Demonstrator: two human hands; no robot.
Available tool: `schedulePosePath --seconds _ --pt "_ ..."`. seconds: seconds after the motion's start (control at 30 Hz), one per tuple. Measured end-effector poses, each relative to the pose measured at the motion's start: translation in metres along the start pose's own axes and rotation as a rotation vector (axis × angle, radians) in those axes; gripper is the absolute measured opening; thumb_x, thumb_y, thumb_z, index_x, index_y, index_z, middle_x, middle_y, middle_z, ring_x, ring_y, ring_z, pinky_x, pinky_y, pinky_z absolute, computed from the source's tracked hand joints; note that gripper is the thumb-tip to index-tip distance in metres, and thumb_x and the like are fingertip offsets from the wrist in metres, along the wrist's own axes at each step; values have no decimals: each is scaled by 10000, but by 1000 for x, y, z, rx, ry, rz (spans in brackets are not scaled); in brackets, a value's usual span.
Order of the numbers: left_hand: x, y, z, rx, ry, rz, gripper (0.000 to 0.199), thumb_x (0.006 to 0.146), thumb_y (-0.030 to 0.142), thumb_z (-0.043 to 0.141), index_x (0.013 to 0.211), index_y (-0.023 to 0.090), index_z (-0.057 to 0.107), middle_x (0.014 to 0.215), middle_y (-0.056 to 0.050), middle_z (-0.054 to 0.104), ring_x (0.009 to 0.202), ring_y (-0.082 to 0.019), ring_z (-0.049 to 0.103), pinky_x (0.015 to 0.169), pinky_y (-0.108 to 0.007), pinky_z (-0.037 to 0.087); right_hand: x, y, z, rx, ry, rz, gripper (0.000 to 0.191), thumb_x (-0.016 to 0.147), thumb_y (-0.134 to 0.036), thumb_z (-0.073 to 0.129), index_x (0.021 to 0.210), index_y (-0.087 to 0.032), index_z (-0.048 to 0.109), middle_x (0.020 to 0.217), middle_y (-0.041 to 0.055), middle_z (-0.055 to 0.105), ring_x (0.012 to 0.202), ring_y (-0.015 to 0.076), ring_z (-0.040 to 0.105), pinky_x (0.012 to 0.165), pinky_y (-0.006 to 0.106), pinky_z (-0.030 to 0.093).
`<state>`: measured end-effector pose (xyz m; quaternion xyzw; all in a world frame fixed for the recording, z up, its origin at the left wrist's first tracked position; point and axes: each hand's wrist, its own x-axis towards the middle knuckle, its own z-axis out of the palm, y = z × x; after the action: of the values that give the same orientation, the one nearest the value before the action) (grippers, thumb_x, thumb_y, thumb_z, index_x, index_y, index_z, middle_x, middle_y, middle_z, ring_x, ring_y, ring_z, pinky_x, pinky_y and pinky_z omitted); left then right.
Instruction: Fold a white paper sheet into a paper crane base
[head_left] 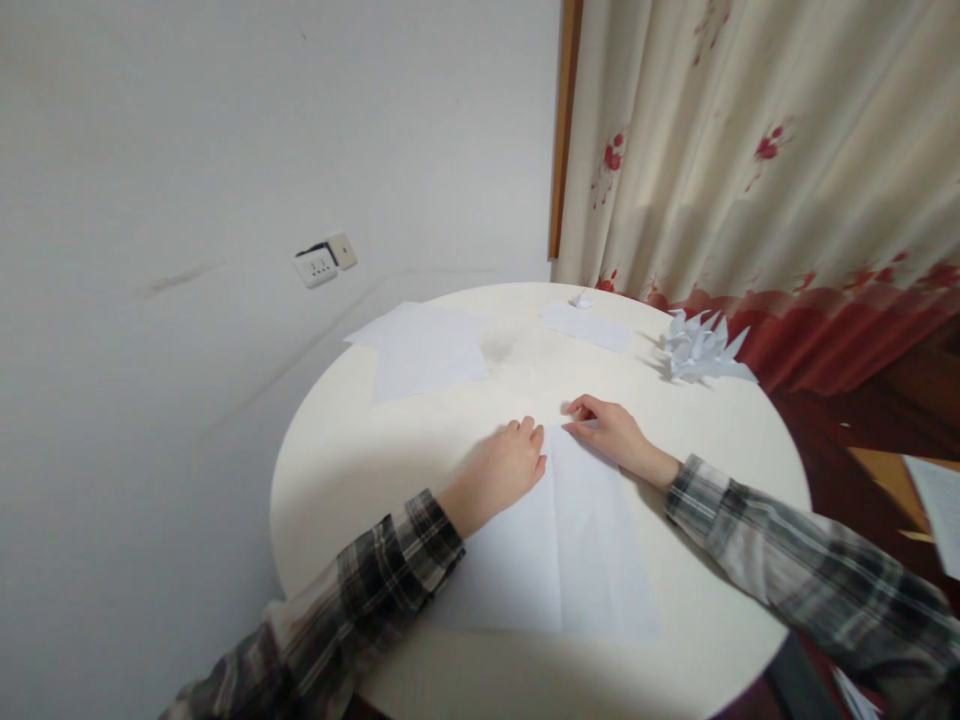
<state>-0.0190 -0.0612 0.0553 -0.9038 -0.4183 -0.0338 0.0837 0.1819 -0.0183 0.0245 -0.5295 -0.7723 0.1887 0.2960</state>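
Note:
A white sheet of paper (pixel 525 580) with a lengthwise crease lies on the round table in front of me. At its far edge is my left hand (pixel 499 475), fingers curled down on the paper and closed. My right hand (pixel 611 435) is at the far right part of the same edge. Its thumb touches the paper, and the bent index finger sits just beyond, holding the edge loosely. A small gap shows between my two hands. The undersides of the fingers are hidden.
The white round table (pixel 337 450) stands against a wall with a socket (pixel 316 267). Further back lie loose paper sheets (pixel 427 350), another sheet (pixel 589 327) with a small folded paper piece (pixel 580 299), and a cluster of folded paper cranes (pixel 701 345). A curtain (pixel 750 150) hangs behind.

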Motion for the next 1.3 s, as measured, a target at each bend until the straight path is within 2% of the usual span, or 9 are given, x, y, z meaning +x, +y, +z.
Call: schedulePosePath --seconds 0.2,0.53,0.77,1.0,1.3 --pt "1 0 4 -49 12 -47 285 882 214 398 1157 172 460 948 -75 516 885 -217 528 749 -332 459 0 0 -1 25 -8 -12 172 752 -313 583 892 -215 606 771 15 631 711 163 570 676 273 401" --pt "0 1 9 9 71 -60 295 874 213 403 1149 163 496 920 -71 556 859 -215 546 731 -325 460 -1 -3 -2 11 -20 -24 163 773 -297 561 900 -202 595 785 24 637 724 161 576 688 268 410" --pt "0 1 8 -2 37 -88 311 881 213 385 1173 182 486 859 -53 593 794 -192 584 684 -298 457 0 -3 -2 49 -17 -13 143 754 -287 573 868 -212 614 782 21 647 724 166 575 693 273 410" --pt "1 1 5 12 9 -83 323 865 203 401 1175 173 486 862 -55 608 802 -190 593 693 -293 459 2 -6 -1 71 -14 23 95 754 -275 554 719 -214 618 741 13 665 691 166 585 645 268 396" --pt "2 2 4 41 -8 -40 339 853 180 397 1181 136 470 830 -65 620 752 -212 609 634 -316 462 3 -3 2 53 -8 29 104 757 -272 543 696 -205 596 723 21 655 667 163 573 632 264 395"
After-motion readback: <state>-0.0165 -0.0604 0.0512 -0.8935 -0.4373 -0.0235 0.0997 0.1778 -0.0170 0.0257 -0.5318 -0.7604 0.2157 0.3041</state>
